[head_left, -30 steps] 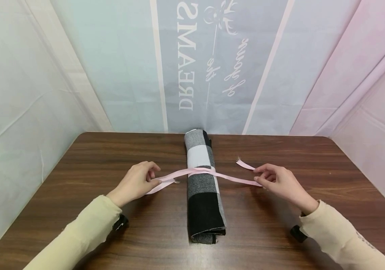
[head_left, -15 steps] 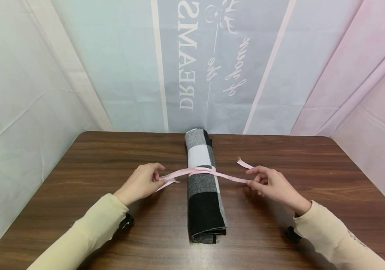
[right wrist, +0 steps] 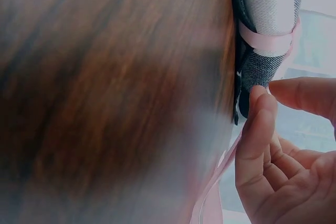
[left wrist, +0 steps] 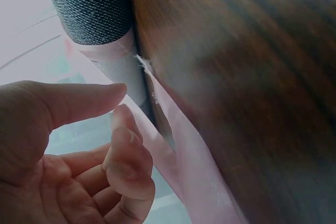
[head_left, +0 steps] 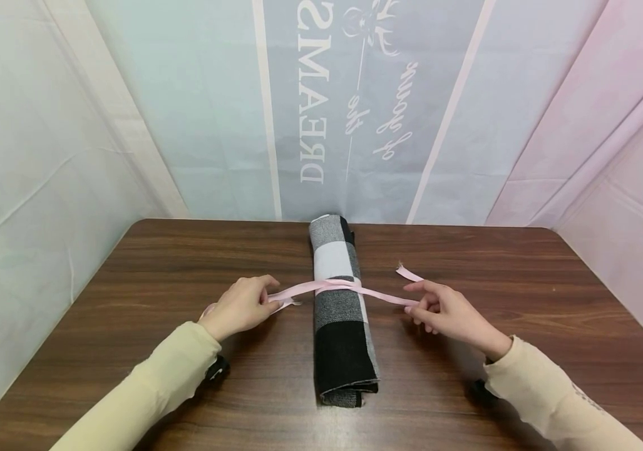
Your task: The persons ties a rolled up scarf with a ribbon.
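Wood tbl (head_left: pixel 158 275), L fingers (left wrist: pixel 131 161) & R fingers (right wrist: pixel 257 135) narrow w/ ribbon (head_left: pixel 385 296) at tips, hold unclear.

Sleeves (head_left: pixel 146 388) cut off at the near edge, far backdrop (head_left: pixel 321 125) cropped above, underside of the plaid roll (head_left: pixel 340 351) hidden against the bench (head_left: pixel 186 263), pink ribbon (head_left: pixel 298 289) partly covered by left hand (head_left: pixel 239 305) and right hand (head_left: pixel 447 317), wood grain (right wrist: pixel 79 103) blurred in wrist views

Head view: bright, fairly sharp | tabletop (head_left: pixel 276 376): pale glare at near edge, soft shadows beneath sleeves (head_left: pixel 552 388) | wrist views: dimmer, hazy; wood blurred, background washed out
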`<state>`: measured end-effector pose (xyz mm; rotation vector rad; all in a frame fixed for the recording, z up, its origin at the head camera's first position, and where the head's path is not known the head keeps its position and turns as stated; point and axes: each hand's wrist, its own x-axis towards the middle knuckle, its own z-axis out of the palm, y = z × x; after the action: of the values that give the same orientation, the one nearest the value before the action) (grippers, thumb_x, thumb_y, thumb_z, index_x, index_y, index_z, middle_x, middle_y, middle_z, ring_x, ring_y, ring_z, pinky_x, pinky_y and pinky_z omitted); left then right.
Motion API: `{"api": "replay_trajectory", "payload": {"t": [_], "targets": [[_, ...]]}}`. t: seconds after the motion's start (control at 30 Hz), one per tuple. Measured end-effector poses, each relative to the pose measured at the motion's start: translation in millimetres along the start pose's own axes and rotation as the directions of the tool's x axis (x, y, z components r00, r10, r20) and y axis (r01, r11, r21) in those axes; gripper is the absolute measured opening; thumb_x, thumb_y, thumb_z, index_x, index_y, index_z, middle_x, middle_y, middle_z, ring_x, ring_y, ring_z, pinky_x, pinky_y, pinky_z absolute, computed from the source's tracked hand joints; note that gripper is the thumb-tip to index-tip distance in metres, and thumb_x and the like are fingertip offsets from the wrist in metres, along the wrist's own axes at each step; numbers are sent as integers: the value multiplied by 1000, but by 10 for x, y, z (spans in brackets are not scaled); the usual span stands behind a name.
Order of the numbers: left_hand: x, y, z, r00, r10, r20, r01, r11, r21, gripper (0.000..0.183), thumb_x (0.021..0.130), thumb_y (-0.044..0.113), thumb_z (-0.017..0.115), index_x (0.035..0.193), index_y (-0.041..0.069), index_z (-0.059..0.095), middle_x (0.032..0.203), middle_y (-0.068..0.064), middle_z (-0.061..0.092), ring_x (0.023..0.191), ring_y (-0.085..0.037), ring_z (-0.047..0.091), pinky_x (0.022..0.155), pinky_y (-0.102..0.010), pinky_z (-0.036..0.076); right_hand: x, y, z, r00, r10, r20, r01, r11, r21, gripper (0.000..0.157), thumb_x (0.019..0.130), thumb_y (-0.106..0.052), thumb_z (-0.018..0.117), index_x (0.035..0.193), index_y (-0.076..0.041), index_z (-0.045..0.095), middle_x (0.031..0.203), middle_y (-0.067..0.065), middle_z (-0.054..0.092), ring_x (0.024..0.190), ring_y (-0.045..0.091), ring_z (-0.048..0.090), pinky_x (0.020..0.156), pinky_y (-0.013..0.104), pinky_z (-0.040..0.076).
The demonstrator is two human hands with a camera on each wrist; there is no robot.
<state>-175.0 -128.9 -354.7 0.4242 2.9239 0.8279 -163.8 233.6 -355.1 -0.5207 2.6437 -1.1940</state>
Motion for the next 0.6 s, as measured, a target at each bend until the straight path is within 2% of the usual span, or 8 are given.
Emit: {"api": "replay_trajectory", "payload": {"t": [0.27, 0.43, 0.6], "targets": [[20, -33, 42, 1000, 7, -4, -7, 1000, 25, 26, 80, 19, 67, 104, 8, 66, 62, 4, 55, 53, -9, 46, 49, -24, 36, 27, 39, 27, 1000, -25, 10, 25, 1000, 12, 36, 87, -13, 62, 118, 3, 53, 66, 10, 63, 49, 9, 54, 44, 29, 48], [17, -42, 53, 998, 41, -48, -40, 999, 17, 6, 81, 16, 66, 85, 12, 68, 58, 5, 53, 52, -8, 44, 49, -23, 34, 40, 60, 24, 999, -15, 46, 13, 999, 33, 31, 90, -15, 58, 116, 2, 55, 65, 10, 63, 49, 9, 54, 44, 29, 49], [18, -46, 53, 993, 70, -94, -71, 998, 0, 8, 83, 15, 64, 76, 12, 66, 59, 5, 56, 53, -7, 45, 50, -22, 36, 54, 74, 23, 998, -20, 64, 18, 999, 36, 27, 92, -15, 55, 110, 4, 57, 67, 9, 65, 51, 9, 55, 45, 29, 49]]}}
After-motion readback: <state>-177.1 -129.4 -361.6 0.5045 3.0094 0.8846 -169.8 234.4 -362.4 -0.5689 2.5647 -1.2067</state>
